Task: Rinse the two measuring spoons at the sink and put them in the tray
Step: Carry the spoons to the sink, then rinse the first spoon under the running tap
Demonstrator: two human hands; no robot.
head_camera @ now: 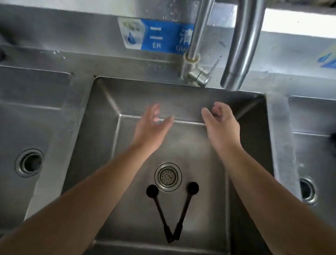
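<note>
Two black measuring spoons lie on the floor of the middle steel sink [100,161], their handle ends meeting in a V near the front wall. The left spoon [158,211] has its bowl left of the drain strainer [168,176]; the right spoon [185,208] has its bowl just right of it. My left hand [152,125] hovers over the back of the basin, fingers spread, holding nothing. My right hand [221,124] is beside it, fingers loosely curled, empty, just below the faucet spout [232,80]. No water stream shows. No tray is in view.
A faucet lever [199,76] sits at the base of the tap behind the basin. Further basins flank the middle one, the left basin [5,129] with an open drain and the right basin [326,166]. A blue label [152,35] is on the backsplash.
</note>
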